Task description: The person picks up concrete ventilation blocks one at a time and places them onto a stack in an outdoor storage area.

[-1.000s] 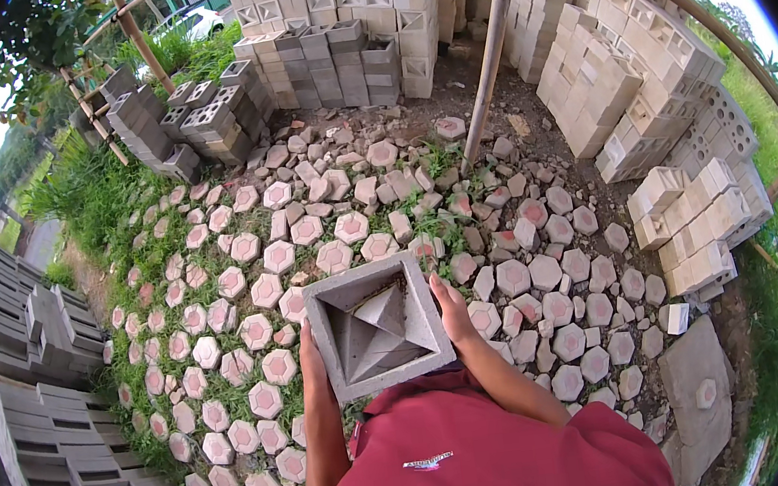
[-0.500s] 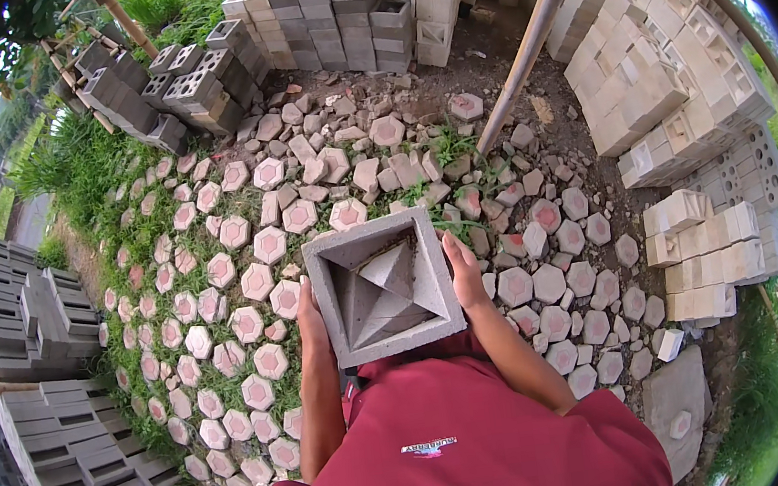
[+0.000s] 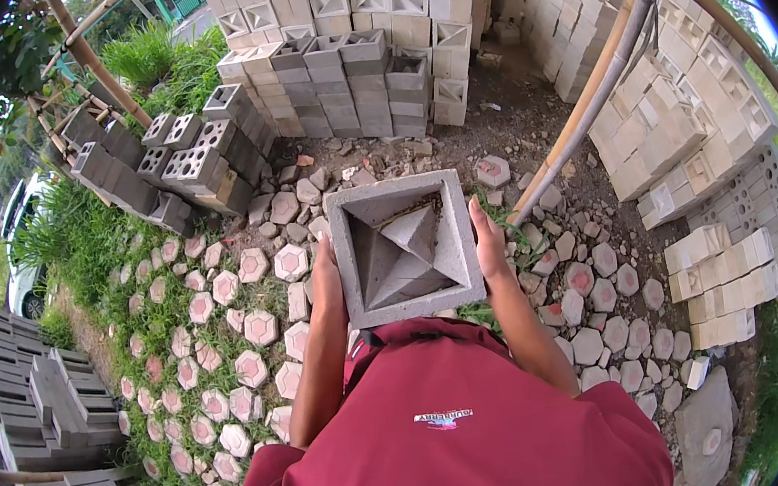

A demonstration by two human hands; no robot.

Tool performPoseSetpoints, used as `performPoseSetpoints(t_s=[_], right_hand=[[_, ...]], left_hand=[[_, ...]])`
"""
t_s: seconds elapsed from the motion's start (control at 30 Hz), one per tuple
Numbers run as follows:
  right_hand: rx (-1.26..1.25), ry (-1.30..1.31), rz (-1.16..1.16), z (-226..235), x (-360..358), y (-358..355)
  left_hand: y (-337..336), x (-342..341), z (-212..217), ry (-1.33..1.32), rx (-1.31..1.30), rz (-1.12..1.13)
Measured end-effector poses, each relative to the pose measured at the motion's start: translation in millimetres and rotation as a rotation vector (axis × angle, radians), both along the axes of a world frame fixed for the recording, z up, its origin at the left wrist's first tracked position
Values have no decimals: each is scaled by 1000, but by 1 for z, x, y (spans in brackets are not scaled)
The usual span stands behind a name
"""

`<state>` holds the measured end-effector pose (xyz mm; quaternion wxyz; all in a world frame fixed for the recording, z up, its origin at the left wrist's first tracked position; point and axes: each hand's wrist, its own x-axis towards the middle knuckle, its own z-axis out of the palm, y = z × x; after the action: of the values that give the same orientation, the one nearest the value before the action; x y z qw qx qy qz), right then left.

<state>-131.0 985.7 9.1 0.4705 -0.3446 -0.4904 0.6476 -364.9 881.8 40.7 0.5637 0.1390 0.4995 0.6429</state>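
Between my two hands I hold a square grey concrete vent block [image 3: 416, 309] in front of my body. Its open face is toward me, showing slanted triangular faces inside a square frame. My left hand [image 3: 324, 274] presses flat along the block's left side. Against the right side lies my right hand [image 3: 487, 239], fingers pointing away from me. Both hands grip from the sides; parts of the fingers are hidden behind the block.
Ahead stands a tall stack of vent blocks [image 3: 361, 83]. More pale blocks [image 3: 648, 117] are piled to the right, and grey blocks [image 3: 51, 397] to the left. A slanting bamboo pole [image 3: 576, 111] rises ahead right. Hexagonal pavers [image 3: 261, 328] and rubble cover the ground.
The view has tilted up and shifted, so the stacks ahead show more. The block, still between both hands, sits slightly higher and further right in view and is turned a little straighter.
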Motion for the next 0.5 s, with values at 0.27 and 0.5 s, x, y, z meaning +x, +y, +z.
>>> performPoseSetpoints(t_s=[0.27,0.5], right_hand=[[2,14,-226,-19,-131,94],[-62,-88,-135,22,-175,155]], left_hand=[[123,-126,45,27,-67,-153],[184,-170,14,-48,-99,-130]])
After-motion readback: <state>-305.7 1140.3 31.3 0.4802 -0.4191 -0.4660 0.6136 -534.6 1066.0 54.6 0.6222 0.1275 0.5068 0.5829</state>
